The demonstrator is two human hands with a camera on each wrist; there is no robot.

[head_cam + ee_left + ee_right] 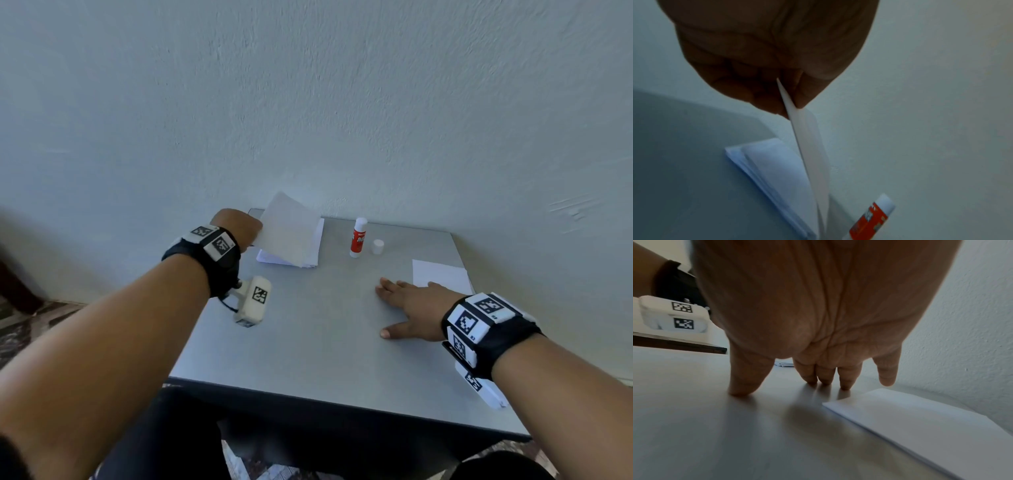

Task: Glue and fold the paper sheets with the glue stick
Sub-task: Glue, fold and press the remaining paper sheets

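at the far left corner of the grey surface (308,342), the left hand (239,228) pinches one white paper sheet (289,228) between thumb and curled fingers (760,97); the sheet is lifted off the stack of sheets (313,255), held by its left edge, tilted up with its upper corner toward the wall (308,102) and its lower edge close over the stack. in the left wrist view the sheet is seen nearly edge-on, running straight away from the fingers toward the glue stick (872,219). stack lies flat against the wall, edges slightly fanned. glue stick (358,240) stands upright, long axis vertical, open white end up, red label facing the camera, just right of the stack; its white cap (377,246) stands just beside it on the right, apart from it. right hand (411,308) lies open and spread, palm down, holding nothing; thumb and fingertips (826,379) touch the surface, little finger raised. a folded paper sheet (442,274) lies flat at the right edge of the surface, just beside the right hand. both wrists carry black bands with marker tags.
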